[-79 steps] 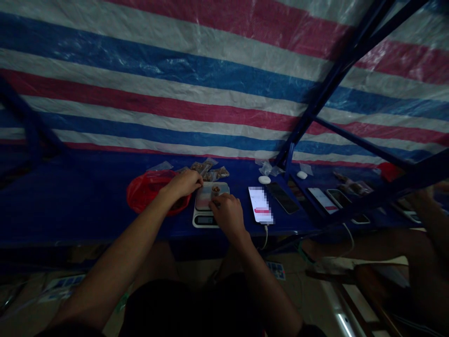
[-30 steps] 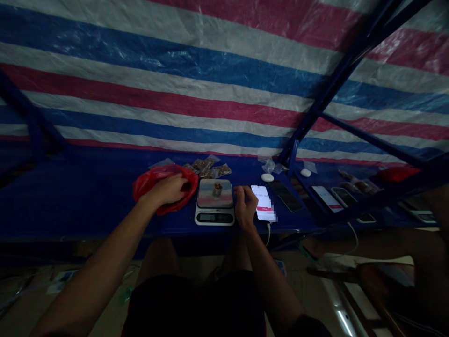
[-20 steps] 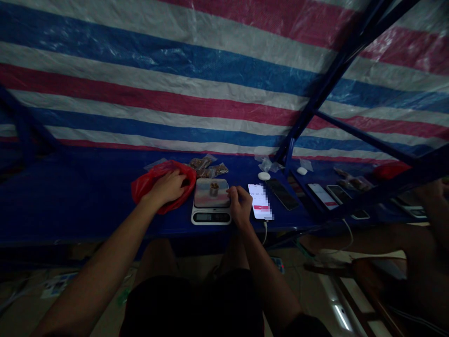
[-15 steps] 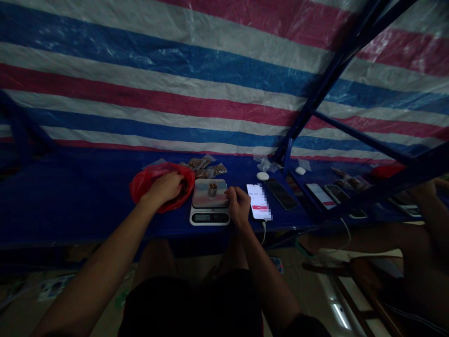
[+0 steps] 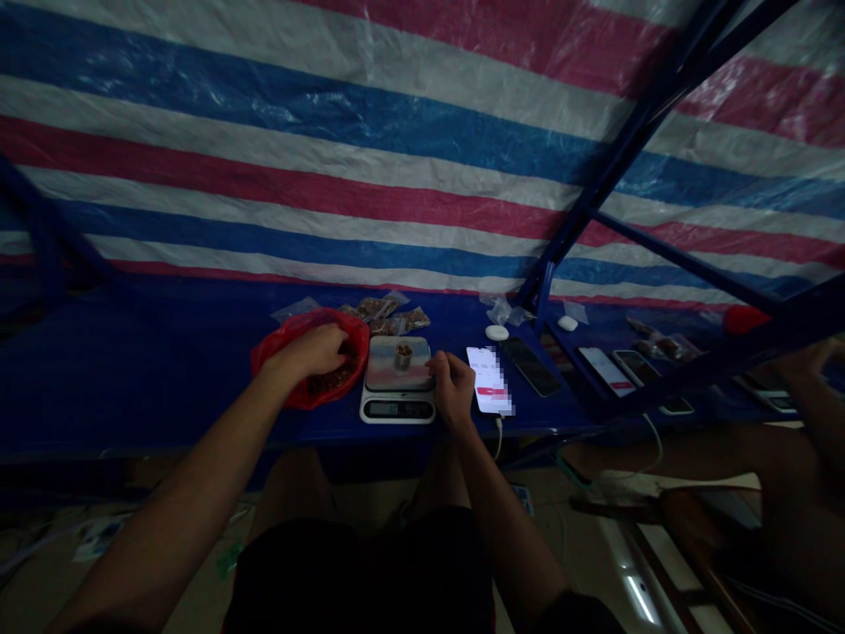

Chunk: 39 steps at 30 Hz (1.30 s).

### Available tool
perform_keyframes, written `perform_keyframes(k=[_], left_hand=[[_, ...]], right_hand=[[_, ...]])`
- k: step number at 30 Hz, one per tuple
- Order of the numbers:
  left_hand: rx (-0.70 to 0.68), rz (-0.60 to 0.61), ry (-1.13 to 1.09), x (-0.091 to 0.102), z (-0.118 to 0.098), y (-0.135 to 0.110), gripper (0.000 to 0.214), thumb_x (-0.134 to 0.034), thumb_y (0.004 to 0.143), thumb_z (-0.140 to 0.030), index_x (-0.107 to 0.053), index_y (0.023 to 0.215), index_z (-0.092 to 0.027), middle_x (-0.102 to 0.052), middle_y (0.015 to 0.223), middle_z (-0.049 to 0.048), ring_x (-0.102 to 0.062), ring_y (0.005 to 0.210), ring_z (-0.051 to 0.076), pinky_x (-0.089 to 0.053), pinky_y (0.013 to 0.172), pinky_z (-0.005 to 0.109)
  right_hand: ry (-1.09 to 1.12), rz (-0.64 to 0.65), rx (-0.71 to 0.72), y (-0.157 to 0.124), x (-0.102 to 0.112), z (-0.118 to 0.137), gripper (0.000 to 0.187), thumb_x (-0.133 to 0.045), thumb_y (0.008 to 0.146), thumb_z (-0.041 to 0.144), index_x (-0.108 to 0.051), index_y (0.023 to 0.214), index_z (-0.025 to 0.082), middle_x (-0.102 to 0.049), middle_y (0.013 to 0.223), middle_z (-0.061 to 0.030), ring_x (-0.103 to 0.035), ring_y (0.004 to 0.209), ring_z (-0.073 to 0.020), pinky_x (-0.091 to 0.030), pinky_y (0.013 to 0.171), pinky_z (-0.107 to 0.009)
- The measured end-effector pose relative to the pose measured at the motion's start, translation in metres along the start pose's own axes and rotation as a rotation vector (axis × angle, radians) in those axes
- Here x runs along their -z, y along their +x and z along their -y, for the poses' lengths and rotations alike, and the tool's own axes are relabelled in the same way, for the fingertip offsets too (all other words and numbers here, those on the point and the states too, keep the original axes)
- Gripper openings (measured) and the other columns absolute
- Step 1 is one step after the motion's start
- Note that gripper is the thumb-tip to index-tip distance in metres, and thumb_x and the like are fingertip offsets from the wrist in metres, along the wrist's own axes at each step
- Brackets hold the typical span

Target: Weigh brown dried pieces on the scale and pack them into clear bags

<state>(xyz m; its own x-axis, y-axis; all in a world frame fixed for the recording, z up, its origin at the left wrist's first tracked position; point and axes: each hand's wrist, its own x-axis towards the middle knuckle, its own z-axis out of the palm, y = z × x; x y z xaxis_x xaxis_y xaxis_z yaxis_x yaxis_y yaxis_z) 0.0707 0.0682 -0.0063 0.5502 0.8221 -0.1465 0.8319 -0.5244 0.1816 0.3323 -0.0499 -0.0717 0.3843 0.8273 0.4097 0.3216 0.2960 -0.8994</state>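
Observation:
My left hand (image 5: pixel 317 350) reaches into a red plastic bag (image 5: pixel 264 348) that holds small brown pieces (image 5: pixel 330 380); its fingertips are hidden among them. To the right of the bag stands a white digital kitchen scale (image 5: pixel 370 407). A small metal cup (image 5: pixel 403 360) filled with brown pieces sits on its platform. My right hand (image 5: pixel 453 383) is closed beside the scale's right edge, thumb and fingers pinched together; whatever it may hold is too small to make out.
Behind the scale lie small clear bags of brown pieces (image 5: pixel 400 321). A lit phone (image 5: pixel 488 379) on a cable, a dark phone (image 5: pixel 532 365) and a white oval object (image 5: pixel 496 333) lie right. Blue metal bars (image 5: pixel 594 185) rise there. Another person's hand (image 5: pixel 809 357) is at far right.
My left hand has shifted slightly within the red bag, whose near side has opened so that more brown pieces show. My right hand stays by the scale. The view has moved slightly.

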Motion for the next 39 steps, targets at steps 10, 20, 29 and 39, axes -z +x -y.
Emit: perform_keyframes(k=[10,20,29,39], left_hand=[[-0.065,0.056,-0.054,0.006,-0.022,-0.002,0.026,-0.068,0.09,-0.018,-0.083,0.111,-0.02,-0.085,0.115,0.0122,-0.081,0.097,0.026,-0.058,0.086,0.031],[-0.055,0.004,0.04,0.0,-0.017,-0.002,0.032,-0.059,0.095,-0.01,-0.084,0.114,-0.02,-0.084,0.121,0.0134,-0.08,0.106,0.026,-0.057,0.089,0.03],[-0.112,-0.025,-0.06,0.022,0.005,-0.012,0.029,-0.064,0.094,-0.01,-0.088,0.108,-0.02,-0.086,0.116,0.0091,-0.08,0.105,0.025,-0.055,0.098,0.034],[-0.264,-0.17,-0.208,0.048,-0.057,-0.01,0.03,-0.063,0.103,-0.024,-0.085,0.123,-0.025,-0.083,0.127,0.0041,-0.074,0.116,0.023,-0.052,0.105,0.032]], right_hand=[[0.0,-0.002,-0.009,0.0,0.001,-0.002,0.059,-0.053,0.102,0.066,-0.07,0.07,0.019,-0.065,0.063,-0.0026,-0.059,0.062,-0.0177,-0.042,0.06,-0.03],[0.013,0.006,-0.007,0.001,0.001,-0.003,0.058,-0.054,0.102,0.064,-0.069,0.069,0.02,-0.064,0.063,-0.0019,-0.057,0.06,-0.0165,-0.041,0.059,-0.03],[0.041,0.005,-0.032,0.001,0.001,-0.003,0.06,-0.054,0.101,0.068,-0.069,0.069,0.02,-0.063,0.062,-0.0016,-0.054,0.058,-0.016,-0.04,0.057,-0.03],[0.033,-0.004,-0.026,0.001,0.001,-0.002,0.059,-0.054,0.101,0.067,-0.067,0.067,0.021,-0.065,0.063,-0.0022,-0.055,0.06,-0.0166,-0.041,0.06,-0.03]])
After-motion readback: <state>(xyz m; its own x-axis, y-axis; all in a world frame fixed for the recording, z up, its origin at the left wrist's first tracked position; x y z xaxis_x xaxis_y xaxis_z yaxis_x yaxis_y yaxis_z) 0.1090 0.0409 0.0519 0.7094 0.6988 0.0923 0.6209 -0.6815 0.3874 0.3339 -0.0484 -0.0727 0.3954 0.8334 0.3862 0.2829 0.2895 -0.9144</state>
